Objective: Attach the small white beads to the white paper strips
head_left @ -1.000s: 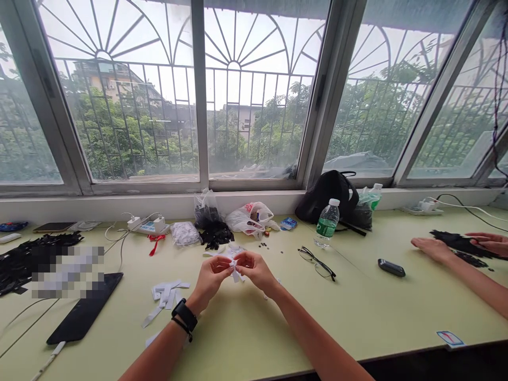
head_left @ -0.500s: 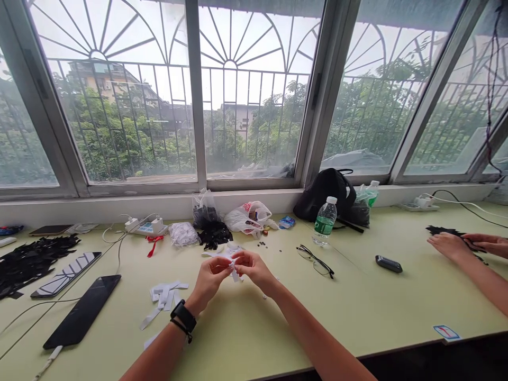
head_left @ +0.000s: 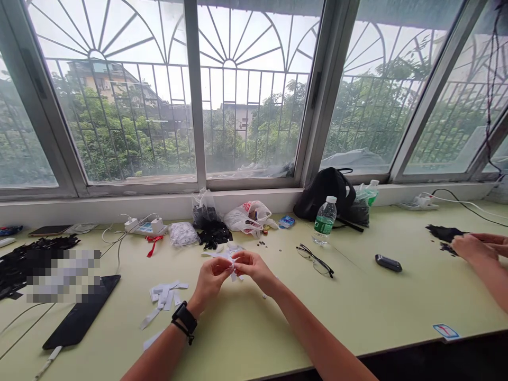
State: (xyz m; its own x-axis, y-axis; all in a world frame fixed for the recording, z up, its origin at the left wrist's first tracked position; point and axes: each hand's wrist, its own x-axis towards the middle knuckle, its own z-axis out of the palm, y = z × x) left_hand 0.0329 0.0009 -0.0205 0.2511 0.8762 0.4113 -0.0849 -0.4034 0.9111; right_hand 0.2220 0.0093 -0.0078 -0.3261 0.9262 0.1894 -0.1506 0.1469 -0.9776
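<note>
long window point(head_left: 119, 95) with a fan-patterned iron grille runs along the back of the pale green table point(head_left: 246, 338), and i'm working at its middle, both hands raised just off the surface. my left grip point(head_left: 210, 280) and my right grip point(head_left: 254, 267) are each pinched narrow, thumb against fingers, on a white fabric strip point(head_left: 234, 266) at centre frame, with a short tail hanging below and another end reaching left. it's thin and soft, so the likeliest trouble is the pinch slipping: a fold could spring open, or the strip could pull out of one side if my fingers ease or tug unevenly. if it dropped, it could land near the small dark buttons point(head_left: 261, 244) just above my hands, and a careless sweep could scatter them. more white strips point(head_left: 164, 296) lie loose at lower left beside my left wrist, where my black watch point(head_left: 184, 317) could catch or drag one. to the right, my glasses point(head_left: 314, 260) lie close enough for my right forearm to knock if i swing out, and a water bottle point(head_left: 325, 221) stands beyond them. a black tablet point(head_left: 81, 312) sits at lower left, a heap of black scraps point(head_left: 39, 248) at far left is partly blurred out, and at the right edge another person's hands point(head_left: 474, 246) work near black pieces point(head_left: 444, 233), well apart from mine.
</note>
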